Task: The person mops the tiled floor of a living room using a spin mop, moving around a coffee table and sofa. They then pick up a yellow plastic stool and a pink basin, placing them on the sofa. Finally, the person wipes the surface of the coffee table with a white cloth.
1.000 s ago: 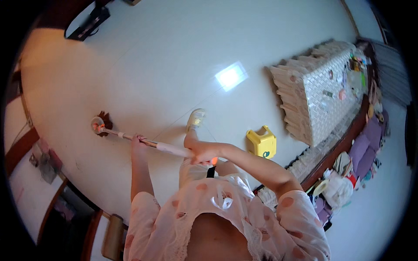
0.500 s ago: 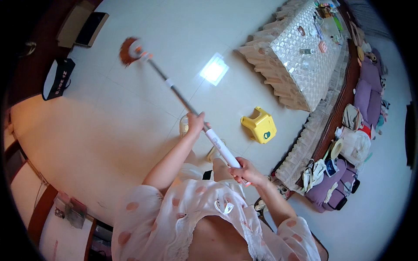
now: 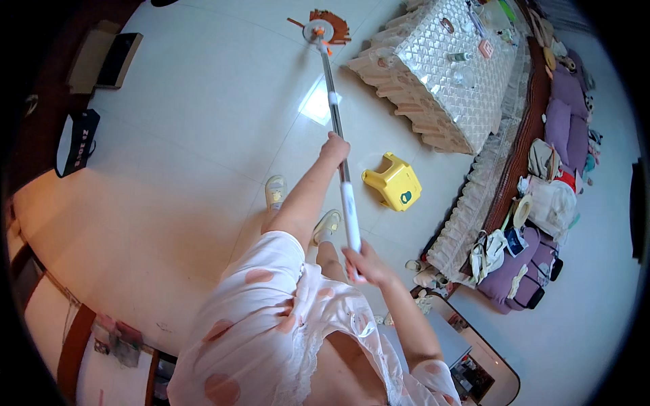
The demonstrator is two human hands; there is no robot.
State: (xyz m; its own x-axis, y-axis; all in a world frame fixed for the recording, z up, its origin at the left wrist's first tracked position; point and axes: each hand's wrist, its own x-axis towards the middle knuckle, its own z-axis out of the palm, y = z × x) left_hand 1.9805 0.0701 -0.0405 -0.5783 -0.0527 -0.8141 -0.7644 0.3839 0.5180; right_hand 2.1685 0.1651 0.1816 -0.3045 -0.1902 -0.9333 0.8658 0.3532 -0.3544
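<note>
One long mop [image 3: 336, 111], silver-poled with white grip [image 3: 351, 216], orange joint [image 3: 319, 31] and brown fringe [image 3: 339, 27], seemingly touches the floor [image 3: 189, 135]; left hand [image 3: 334, 148] and right hand [image 3: 370, 263] clasp it, fingers [image 3: 351, 260] wrapped round.

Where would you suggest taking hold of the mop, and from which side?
Probably the white sleeve of the mop, from the right: its straight, slim stretch between the left hand and right hand lies bare, and the left forearm is on its left.

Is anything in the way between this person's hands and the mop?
Nothing visible: the left hand and right hand both grasp the mop directly. The yellow stool stands to its right, not between them.
</note>
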